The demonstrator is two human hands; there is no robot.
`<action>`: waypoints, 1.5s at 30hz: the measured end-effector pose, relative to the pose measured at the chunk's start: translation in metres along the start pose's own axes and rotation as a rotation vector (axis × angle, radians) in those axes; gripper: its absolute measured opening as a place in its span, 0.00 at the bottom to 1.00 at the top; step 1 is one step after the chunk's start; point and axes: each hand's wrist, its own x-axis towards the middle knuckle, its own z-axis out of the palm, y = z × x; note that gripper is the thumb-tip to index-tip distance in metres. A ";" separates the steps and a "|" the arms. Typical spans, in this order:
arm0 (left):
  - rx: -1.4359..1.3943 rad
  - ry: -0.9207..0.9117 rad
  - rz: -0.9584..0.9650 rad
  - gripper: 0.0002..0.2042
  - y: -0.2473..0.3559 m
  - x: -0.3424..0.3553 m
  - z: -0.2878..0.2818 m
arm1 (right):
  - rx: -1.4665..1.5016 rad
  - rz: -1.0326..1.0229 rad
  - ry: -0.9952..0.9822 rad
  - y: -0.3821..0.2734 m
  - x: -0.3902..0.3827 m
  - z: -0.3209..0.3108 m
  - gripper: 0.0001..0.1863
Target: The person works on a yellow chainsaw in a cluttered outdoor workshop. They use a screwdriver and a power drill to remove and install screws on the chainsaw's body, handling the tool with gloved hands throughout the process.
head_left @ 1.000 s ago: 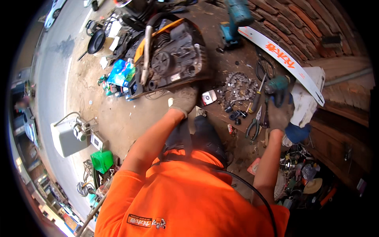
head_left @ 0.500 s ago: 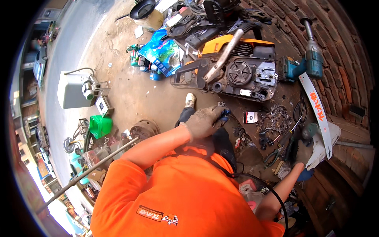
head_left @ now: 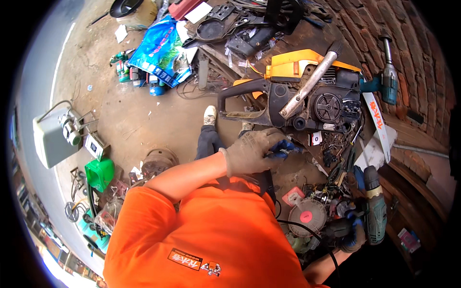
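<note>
My left hand, in a grey glove with blue fingertips, is raised in front of my chest, fingers curled closed. Whatever small thing they pinch is too indistinct to name. At the lower right my gloved right hand is closed around the handle of a green cordless drill, whose black chuck points away from me. Beyond my left hand, a chainsaw body with an orange-yellow cover lies on the bench. A metal tube lies slantwise across it.
A blue impact wrench and a white guide bar lie by the brick wall. A small fan sits near my right arm. Left stand a green bin and a pale box-shaped device. A blue bag lies ahead.
My right hand has come back toward me from beside the white block, carrying the drill. My left hand stays closed before my chest. The whole view has shifted, with the chainsaw farther right.
</note>
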 end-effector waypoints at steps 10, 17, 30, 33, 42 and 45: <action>0.012 -0.089 0.097 0.19 -0.008 0.015 -0.026 | -0.593 0.159 -0.233 -0.061 -0.050 0.054 0.19; 0.057 -0.078 0.178 0.20 -0.014 0.015 -0.028 | -0.564 0.373 -0.225 -0.082 -0.054 0.073 0.16; 0.375 -0.324 0.297 0.19 0.009 0.049 -0.037 | -0.684 -0.068 -0.289 -0.095 -0.025 0.087 0.17; 0.421 -0.376 0.295 0.20 0.014 0.057 -0.035 | -0.727 -0.241 -0.330 -0.080 -0.018 0.080 0.18; 0.435 -0.217 0.397 0.19 -0.002 0.062 -0.019 | -0.686 -0.027 -0.374 -0.074 -0.013 0.082 0.21; 0.450 0.010 0.438 0.17 -0.005 0.064 -0.014 | -0.559 0.036 -0.321 -0.078 -0.014 0.089 0.19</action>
